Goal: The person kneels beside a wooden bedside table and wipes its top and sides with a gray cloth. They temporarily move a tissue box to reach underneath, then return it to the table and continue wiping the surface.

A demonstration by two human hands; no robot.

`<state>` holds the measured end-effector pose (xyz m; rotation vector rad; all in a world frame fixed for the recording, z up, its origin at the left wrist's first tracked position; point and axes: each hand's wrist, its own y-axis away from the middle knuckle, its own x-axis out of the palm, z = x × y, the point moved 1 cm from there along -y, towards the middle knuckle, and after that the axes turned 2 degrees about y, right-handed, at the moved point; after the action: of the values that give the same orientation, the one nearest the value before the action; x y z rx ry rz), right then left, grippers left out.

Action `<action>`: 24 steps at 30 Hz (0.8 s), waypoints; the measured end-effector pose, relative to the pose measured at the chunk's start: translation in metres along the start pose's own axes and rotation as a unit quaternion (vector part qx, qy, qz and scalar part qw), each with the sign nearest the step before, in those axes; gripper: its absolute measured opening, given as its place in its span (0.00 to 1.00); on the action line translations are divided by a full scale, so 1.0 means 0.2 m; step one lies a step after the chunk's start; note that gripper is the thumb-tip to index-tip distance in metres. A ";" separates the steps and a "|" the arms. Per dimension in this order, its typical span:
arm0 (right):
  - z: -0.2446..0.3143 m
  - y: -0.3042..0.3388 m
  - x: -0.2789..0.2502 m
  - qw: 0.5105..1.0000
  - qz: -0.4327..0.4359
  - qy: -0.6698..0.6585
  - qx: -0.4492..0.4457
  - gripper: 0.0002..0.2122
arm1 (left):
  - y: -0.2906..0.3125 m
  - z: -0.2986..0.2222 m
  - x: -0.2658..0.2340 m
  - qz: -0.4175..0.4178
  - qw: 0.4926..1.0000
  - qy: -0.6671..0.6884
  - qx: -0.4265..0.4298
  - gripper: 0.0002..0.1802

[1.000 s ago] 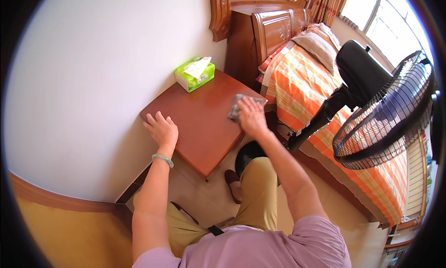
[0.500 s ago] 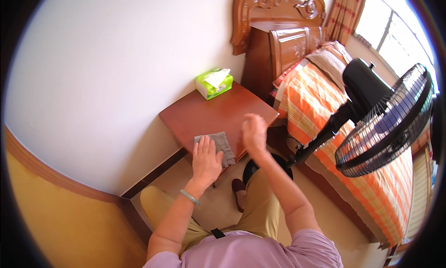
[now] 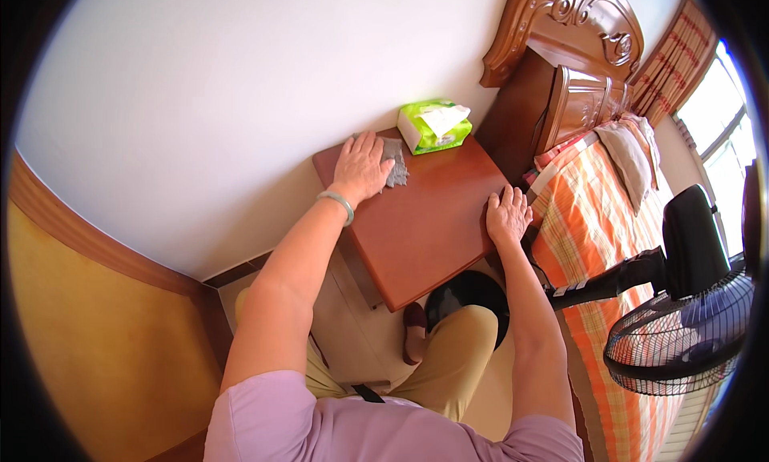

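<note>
My left hand [image 3: 362, 170] lies flat with its fingers stretched out, pressing on a grey cloth [image 3: 393, 159] at the far left part of the brown wooden table [image 3: 432, 230]. Part of the cloth is hidden under the palm. A pale bangle [image 3: 336, 206] circles the left wrist. Over at the table's right edge rests my right hand [image 3: 508, 214], empty, with its fingers spread. Between the cloth and the bed's headboard, a green and white tissue pack [image 3: 434, 127] stands on the table, one tissue sticking out of its top.
Close on the right stands a black fan [image 3: 677, 334], its pole slanting toward a round base [image 3: 469, 298] beside the table. A bed with an orange striped cover [image 3: 593, 222] and a carved headboard [image 3: 577, 22] lies beyond. The white wall [image 3: 216, 102] borders the table's far side.
My left hand has slid the cloth from the near part of the table to its far left part. My right hand has come down onto the right edge. The view has shifted.
</note>
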<state>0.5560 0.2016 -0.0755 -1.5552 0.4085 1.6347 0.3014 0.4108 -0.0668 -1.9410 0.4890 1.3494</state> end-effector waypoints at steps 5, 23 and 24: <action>-0.01 0.00 0.00 1.000 0.005 0.012 -0.002 0.28 | 0.10 -0.06 0.00 -0.055 0.994 -0.013 -0.095 0.36; 0.00 0.00 -0.03 0.998 0.050 0.035 0.013 0.29 | 0.78 -0.46 0.08 -0.200 0.897 0.273 -0.284 0.42; 0.02 -0.01 -0.04 0.998 0.049 0.031 0.011 0.29 | 0.71 -0.37 0.11 -0.208 0.895 0.260 -0.297 0.42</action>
<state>0.5535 0.2028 -0.0670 -1.5945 0.5426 1.6534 0.2647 0.2628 -0.1195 -2.7325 -0.1426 0.7283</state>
